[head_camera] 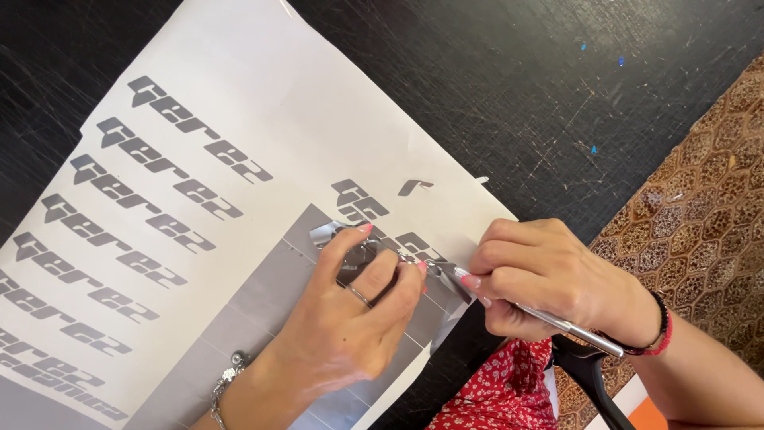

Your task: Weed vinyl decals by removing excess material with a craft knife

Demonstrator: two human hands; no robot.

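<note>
A large white backing sheet [263, 103] lies slanted across the left and middle of the frame on a scratched black counter [517, 87]. Rows of grey blocky vinyl letters [119, 191] run down its left side, from the upper left toward the lower left corner. Lower down, a grey vinyl panel [255, 302] scored into rectangles covers the sheet's bottom middle.

At the lower middle the left hand [354, 318] comes up from the bottom edge, a beaded bracelet [227, 382] at the wrist and a ring [358, 295] on one finger. Its fingers are curled and pinch a peeled, curling strip of grey vinyl [338, 235] — lifted off the sheet just right of centre, beside a few letters that remain stuck there.

Just right of it, touching at the fingertips, the right hand [549, 279] is clenched around a slim silver weeding tool [557, 322], the tip meeting the vinyl strip between the two hands. A dark and red wristband [660, 326] circles that wrist.

At the right edge lies a brown honeycomb-patterned surface [700, 199] — below the hands, red floral fabric [509, 390] and black scissor handles [589, 382].
</note>
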